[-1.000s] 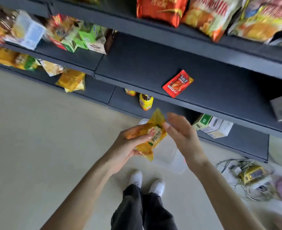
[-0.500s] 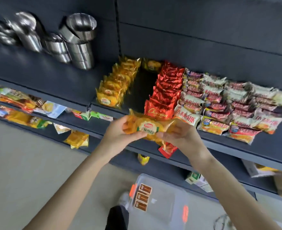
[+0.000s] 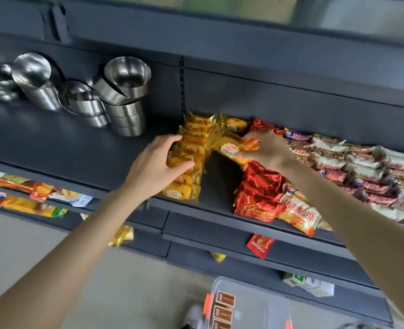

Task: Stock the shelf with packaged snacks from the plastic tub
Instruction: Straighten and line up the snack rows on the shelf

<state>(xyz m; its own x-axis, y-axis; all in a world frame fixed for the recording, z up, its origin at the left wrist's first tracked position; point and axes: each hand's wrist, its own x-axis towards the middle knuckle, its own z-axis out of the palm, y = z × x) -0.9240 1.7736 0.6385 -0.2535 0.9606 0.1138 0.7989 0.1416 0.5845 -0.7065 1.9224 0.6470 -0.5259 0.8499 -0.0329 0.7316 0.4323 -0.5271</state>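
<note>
Dark shelf [image 3: 65,150] reached: right hand [image 3: 265,150] alone now pinches the yellow snack pack [image 3: 229,148], while fingers of the left hand [image 3: 153,169], freed, clasp the yellow row [image 3: 191,138] just beside it; placing seems imminent.

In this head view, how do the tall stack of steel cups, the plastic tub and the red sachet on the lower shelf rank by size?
1-2. Stack of steel cups, plastic tub: alike; tub cut off by the frame.
3. Red sachet: smallest.
</note>
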